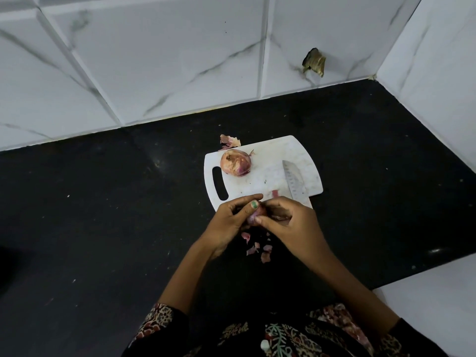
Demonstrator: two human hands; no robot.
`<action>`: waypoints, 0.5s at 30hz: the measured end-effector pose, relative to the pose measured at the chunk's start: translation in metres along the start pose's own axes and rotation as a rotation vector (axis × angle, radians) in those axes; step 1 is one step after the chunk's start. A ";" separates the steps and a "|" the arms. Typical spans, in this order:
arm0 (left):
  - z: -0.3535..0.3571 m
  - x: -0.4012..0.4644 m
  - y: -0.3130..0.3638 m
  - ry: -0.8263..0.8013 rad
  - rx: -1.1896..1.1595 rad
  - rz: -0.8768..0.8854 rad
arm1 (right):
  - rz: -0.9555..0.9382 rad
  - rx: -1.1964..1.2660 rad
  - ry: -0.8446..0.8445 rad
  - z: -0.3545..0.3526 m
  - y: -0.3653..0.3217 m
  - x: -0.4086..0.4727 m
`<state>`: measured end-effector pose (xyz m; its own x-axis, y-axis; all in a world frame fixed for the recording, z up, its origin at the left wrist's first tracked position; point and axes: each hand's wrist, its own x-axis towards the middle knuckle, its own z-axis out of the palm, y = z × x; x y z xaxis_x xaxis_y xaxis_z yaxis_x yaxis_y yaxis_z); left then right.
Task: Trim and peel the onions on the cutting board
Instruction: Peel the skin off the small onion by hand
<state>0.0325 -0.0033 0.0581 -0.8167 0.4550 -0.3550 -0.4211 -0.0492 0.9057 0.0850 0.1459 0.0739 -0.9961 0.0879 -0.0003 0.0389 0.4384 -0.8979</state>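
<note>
Peeling a small onion [253,216] just in front of the board [268,173], the left hand [231,222] grips it while the right hand [286,222] pinches its skin. Papery, brittle skin likely tears; best lifted at a trimmed end. Another onion [235,162] waits on the board.

Readable text: you have none in this view.
Knife blade [295,180]: a row of small marks runs along it, too small for you to read as letters or numbers.
Cutting board [270,161]: no print or brand you can make out.
Wall tiles [154,60]: only grey veining.
</note>
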 end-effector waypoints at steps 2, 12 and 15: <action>0.000 0.001 0.000 0.011 0.003 0.014 | -0.079 -0.031 0.069 0.006 0.002 -0.002; 0.003 0.000 -0.003 0.061 -0.009 0.023 | -0.153 -0.111 0.222 0.020 0.006 -0.005; 0.006 0.000 -0.003 0.076 -0.003 0.039 | -0.168 -0.206 0.222 0.023 0.005 -0.006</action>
<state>0.0366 0.0020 0.0569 -0.8599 0.3837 -0.3365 -0.3899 -0.0684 0.9183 0.0895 0.1273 0.0591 -0.9495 0.1812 0.2561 -0.0869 0.6324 -0.7698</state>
